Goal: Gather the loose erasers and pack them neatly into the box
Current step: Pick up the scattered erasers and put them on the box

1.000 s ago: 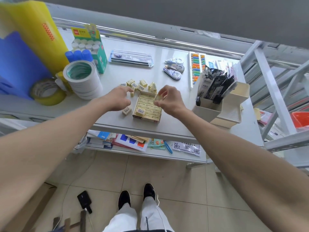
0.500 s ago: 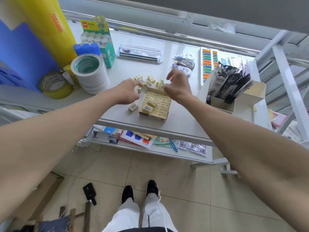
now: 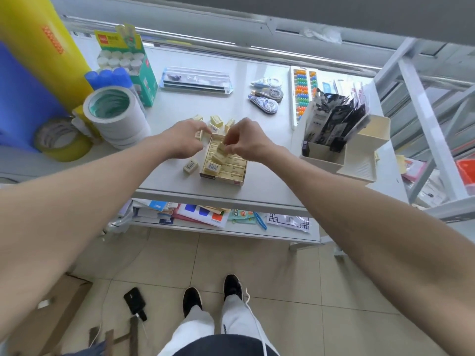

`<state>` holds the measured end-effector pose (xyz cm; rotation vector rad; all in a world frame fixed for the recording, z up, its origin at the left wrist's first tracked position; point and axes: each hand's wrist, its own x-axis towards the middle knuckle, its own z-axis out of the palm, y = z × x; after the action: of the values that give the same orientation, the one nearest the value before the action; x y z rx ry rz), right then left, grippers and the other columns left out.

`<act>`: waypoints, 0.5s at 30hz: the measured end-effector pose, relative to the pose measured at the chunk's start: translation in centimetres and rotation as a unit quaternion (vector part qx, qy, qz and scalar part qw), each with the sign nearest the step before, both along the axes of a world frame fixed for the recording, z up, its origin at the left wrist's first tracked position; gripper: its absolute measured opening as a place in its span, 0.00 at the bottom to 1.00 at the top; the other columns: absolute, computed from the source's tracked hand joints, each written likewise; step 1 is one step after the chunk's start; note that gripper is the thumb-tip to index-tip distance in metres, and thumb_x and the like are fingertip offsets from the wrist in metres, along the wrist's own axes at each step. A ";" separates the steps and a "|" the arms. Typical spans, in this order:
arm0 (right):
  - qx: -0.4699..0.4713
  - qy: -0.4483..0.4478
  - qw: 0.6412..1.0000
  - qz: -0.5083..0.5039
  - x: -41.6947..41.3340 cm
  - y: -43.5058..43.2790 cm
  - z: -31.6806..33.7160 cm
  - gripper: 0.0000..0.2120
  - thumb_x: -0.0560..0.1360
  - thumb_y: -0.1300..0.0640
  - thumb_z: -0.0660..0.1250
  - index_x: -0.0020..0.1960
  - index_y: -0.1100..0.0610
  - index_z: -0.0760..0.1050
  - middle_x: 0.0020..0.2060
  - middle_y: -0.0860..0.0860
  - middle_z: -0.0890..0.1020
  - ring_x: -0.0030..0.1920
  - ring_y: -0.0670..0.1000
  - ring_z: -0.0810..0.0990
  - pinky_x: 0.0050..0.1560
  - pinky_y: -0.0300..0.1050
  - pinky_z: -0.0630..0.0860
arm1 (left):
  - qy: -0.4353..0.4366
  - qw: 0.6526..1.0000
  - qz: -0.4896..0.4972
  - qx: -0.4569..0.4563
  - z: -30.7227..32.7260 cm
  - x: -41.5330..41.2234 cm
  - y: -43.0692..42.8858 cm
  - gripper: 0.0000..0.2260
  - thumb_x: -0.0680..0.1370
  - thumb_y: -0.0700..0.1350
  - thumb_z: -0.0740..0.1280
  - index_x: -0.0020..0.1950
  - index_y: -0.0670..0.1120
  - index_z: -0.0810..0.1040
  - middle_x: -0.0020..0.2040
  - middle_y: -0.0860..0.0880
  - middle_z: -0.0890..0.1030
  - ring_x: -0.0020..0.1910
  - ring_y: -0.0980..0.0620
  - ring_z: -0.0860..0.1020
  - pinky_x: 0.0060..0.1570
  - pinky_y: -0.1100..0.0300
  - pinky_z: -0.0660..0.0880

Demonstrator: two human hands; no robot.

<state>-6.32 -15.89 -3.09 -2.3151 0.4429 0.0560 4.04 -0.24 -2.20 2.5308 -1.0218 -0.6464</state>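
box (image 3: 223,164) of pale yellow erasers, close to the near edge of the table (image 3: 270,176).
my right hand (image 3: 248,143) pinches one eraser (image 3: 221,147) over its rows; my left hand (image 3: 183,140) pinches a barcoded eraser (image 3: 198,134) at its far-left corner; open tabletop lies right.

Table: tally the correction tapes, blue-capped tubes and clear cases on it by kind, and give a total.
Correction tapes: 3
Blue-capped tubes: 3
Clear cases: 1
Total: 7

Tape rolls (image 3: 123,129) block left; organizer (image 3: 321,158) right; bare strip beside box (image 3: 221,179).
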 end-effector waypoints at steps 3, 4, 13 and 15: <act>-0.053 0.036 0.997 0.033 0.3 0.0 -0.2 0.05 0.70 0.62 0.77 0.46 0.60 0.86 0.42 0.54 0.86 0.42 0.51 0.83 0.46 0.47 0.82 | 0.007 1.000 0.008 0.001 -0.2 0.5 0.3 0.22 0.74 0.36 0.63 0.66 0.52 0.74 0.67 0.43 0.72 0.62 0.44 0.72 0.55 0.58 0.68; -0.064 0.043 0.996 0.044 0.4 -0.2 -0.1 0.04 0.71 0.62 0.76 0.46 0.58 0.86 0.41 0.53 0.85 0.43 0.52 0.83 0.45 0.48 0.82 | 0.009 1.000 0.008 -0.001 -0.3 0.6 0.4 0.22 0.74 0.36 0.63 0.66 0.53 0.75 0.67 0.42 0.72 0.62 0.44 0.72 0.54 0.59 0.67; -0.139 0.128 0.978 -0.085 0.1 -4.4 -1.2 0.11 0.73 0.63 0.67 0.53 0.67 0.80 0.51 0.61 0.82 0.53 0.62 0.81 0.53 0.54 0.81 | 0.024 0.999 0.033 -0.015 -0.5 0.8 -0.4 0.22 0.75 0.36 0.64 0.69 0.49 0.72 0.67 0.43 0.72 0.65 0.45 0.71 0.61 0.57 0.67; -0.124 0.140 0.980 -0.064 0.0 -4.6 -1.2 0.08 0.75 0.59 0.69 0.49 0.64 0.79 0.49 0.60 0.81 0.50 0.60 0.81 0.51 0.54 0.81 | 0.033 0.999 0.034 -0.022 -0.4 0.6 -0.8 0.21 0.76 0.36 0.63 0.69 0.48 0.72 0.67 0.43 0.72 0.65 0.45 0.71 0.61 0.57 0.67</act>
<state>-6.27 -20.49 -4.31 -2.5267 0.7796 0.2818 4.67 -1.05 -2.65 2.4774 -0.9131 -0.6760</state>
